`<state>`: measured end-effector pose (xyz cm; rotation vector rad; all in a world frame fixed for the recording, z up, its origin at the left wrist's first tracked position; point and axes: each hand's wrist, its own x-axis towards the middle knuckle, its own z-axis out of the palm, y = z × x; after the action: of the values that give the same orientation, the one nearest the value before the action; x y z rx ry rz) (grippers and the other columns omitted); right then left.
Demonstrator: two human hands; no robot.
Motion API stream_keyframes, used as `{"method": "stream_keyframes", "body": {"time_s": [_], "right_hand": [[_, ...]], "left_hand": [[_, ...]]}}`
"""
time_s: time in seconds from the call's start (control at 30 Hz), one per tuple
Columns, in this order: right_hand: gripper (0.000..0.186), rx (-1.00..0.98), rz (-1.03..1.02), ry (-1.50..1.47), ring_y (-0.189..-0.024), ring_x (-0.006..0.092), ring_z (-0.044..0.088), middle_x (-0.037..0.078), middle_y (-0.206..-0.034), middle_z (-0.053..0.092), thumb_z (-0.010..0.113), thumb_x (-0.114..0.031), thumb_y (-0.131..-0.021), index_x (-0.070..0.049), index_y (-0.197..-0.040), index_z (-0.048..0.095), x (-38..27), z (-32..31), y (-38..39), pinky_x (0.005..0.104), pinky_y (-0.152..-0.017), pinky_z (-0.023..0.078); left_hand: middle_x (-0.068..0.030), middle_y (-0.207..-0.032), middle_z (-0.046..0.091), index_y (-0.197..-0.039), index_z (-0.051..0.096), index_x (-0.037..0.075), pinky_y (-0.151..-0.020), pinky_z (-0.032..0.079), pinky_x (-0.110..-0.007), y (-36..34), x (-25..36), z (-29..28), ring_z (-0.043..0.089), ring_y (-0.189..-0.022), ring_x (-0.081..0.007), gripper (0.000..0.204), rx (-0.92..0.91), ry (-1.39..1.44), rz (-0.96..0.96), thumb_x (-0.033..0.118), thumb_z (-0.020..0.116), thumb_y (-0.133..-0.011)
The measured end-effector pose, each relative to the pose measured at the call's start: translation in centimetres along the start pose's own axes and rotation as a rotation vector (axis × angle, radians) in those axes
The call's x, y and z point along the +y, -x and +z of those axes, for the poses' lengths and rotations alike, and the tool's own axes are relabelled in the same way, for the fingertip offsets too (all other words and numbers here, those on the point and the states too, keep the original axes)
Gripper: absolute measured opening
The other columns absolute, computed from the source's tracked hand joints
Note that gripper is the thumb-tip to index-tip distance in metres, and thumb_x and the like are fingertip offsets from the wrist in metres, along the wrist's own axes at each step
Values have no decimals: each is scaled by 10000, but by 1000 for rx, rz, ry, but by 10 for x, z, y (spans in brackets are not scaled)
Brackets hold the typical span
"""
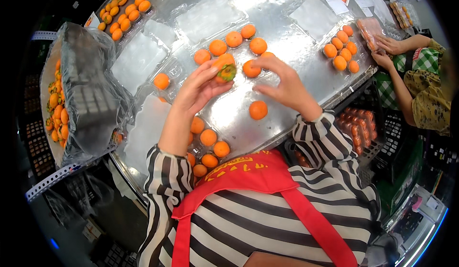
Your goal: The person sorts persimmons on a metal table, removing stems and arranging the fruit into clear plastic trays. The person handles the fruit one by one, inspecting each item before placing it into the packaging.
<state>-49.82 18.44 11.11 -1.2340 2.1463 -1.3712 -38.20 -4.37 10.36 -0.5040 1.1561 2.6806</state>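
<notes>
My left hand point(200, 84) is closed round an orange persimmon point(224, 69), whose green calyx faces me. Thumb and fingers apart in a curve, my right hand point(283, 81) hovers just right of another persimmon point(251, 69); its fingertips are close to that fruit, and contact is hard to tell. A clear plastic tray point(239, 53) with several persimmons lies just beyond both hands. Below my right hand, a single persimmon point(258, 109) rests on the metal table point(234, 123). More persimmons point(208, 137) sit in clear packaging beside my left forearm, which partly hides them.
A plastic-lined crate point(91, 95) stands at the left, persimmons point(58, 109) along its outer side. Clear trays point(210, 18) lie across the table. A filled pack point(341, 51) is at the right, near a co-worker's hands point(389, 47) on another pack. Black crates point(361, 123) stand below the right edge.
</notes>
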Motion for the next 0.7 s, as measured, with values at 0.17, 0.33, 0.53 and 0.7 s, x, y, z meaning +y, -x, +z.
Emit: {"method": "stream_keyframes", "body": {"time_s": [0.17,0.33,0.53,0.7], "right_hand": [[541,-289,4,196,-1168,318,511,135,-1241,554,770,-98,-684,-102,-1198,600,14,22,55,400,-979,430],[504,-353,-84,342,-1116,308,523,121,-1195,546,703,-46,-709,-103,-1194,580,18,38,68,400,-931,432],[490,-316,-112,345,-1041,300,535,112,-1137,551,692,-28,-706,-92,-1179,583,21,42,66,396,-892,440],[460,-279,22,252,-1027,304,557,129,-1147,558,688,-42,-749,-60,-1195,575,21,42,65,405,-886,467]], "left_hand": [[-202,-1303,537,-1372,416,20,-802,560,-295,46,-14,-26,638,-976,-217,489,33,85,17,268,545,-971],[-211,-1277,549,-1390,416,40,-708,558,-242,67,-28,-35,633,-855,-166,549,120,90,76,322,592,-954],[-86,-1095,620,-1401,439,76,-711,550,-243,74,-39,-32,639,-830,-140,536,199,127,52,267,633,-939],[-145,-1219,591,-1418,415,50,-719,547,-229,73,-44,-34,630,-848,-145,583,215,82,32,309,623,-940]]}}
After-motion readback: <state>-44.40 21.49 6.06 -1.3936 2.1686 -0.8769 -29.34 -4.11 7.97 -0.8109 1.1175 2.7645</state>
